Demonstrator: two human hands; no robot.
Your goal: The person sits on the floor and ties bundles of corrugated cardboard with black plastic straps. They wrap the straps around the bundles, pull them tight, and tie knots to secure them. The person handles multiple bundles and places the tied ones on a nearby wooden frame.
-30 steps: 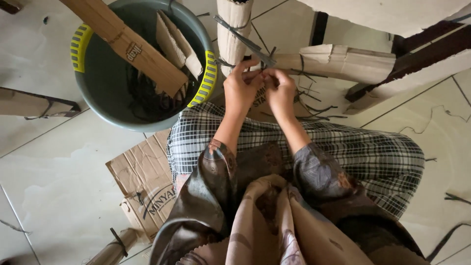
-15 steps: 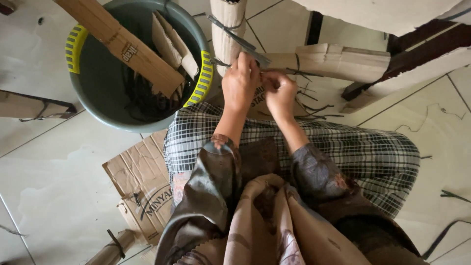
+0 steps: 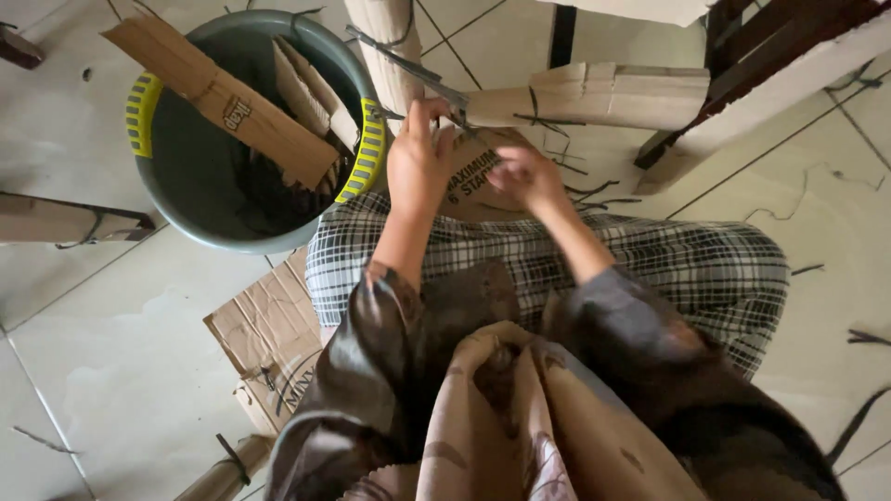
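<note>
My left hand [image 3: 418, 167] is raised, its fingertips pinched on a thin dark strap [image 3: 408, 65]. The strap runs across the upright cardboard-wrapped leg [image 3: 382, 42] and the cardboard-wrapped bar [image 3: 603, 93] lying to its right. My right hand [image 3: 527, 176] is lower and to the right, with fingers curled over a flat printed cardboard piece [image 3: 469, 181] on my lap. I cannot see whether it holds anything. Checked trousers [image 3: 668, 269] cover my legs below both hands.
A grey bucket [image 3: 232, 243] with yellow grips stands at the left, holding cardboard strips [image 3: 223, 102] and dark straps. A flattened box [image 3: 269, 334] lies on the tiled floor by my knee. Dark wooden frame parts [image 3: 742, 56] are at the upper right. Loose strap scraps [image 3: 868, 336] litter the floor.
My hands were pressed together at the strap; now the right hand has dropped down and to the right, apart from the left, which stays up at the strap.
</note>
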